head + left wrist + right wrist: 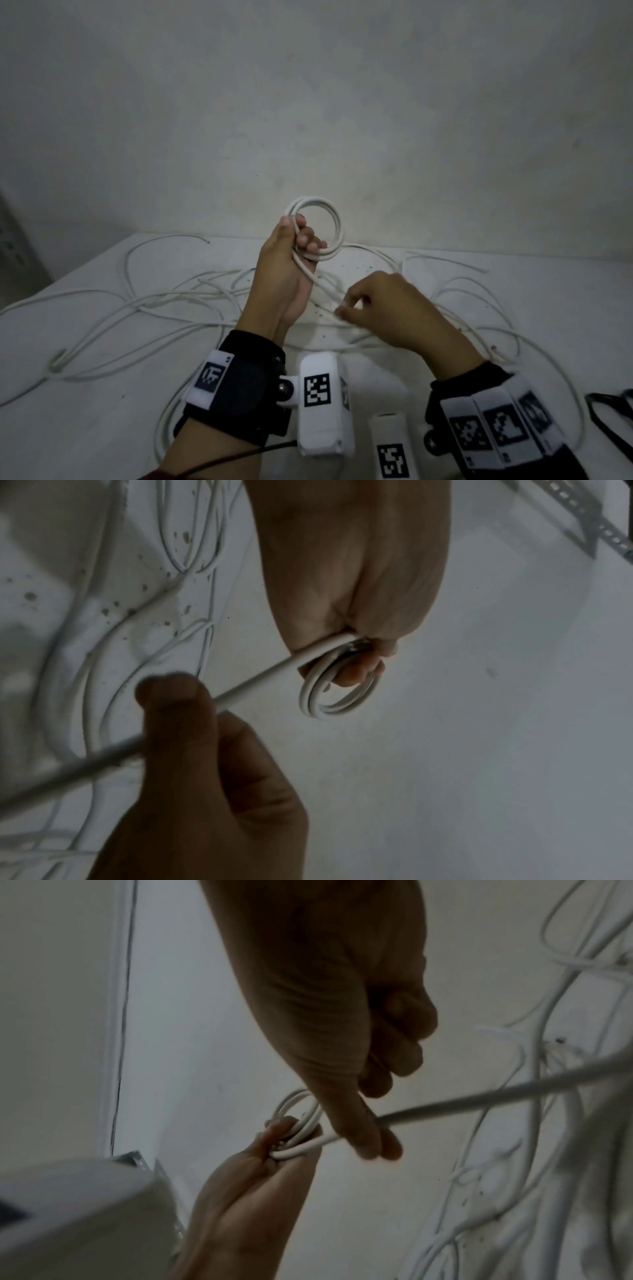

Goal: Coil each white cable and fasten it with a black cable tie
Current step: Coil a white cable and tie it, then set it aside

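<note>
Left hand (287, 270) has its fingers (306, 236) curled round the coil (322, 229), held up over the desk (445, 342). Cable looks light but springy, so grip where the loops cross. Right hand (387, 308) pinches the loose tail (260, 680).

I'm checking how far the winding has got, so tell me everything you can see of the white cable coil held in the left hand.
The coil is a small round bundle of a few turns of smooth white cable, plastic-sheathed by its look. The left hand grips it at one side, fingers curled through the ring, holding it upright above the table. No black tie is on it. One strand leaves the coil and runs to the right hand, which pinches it; beyond that it joins the loose cables on the table.
</note>
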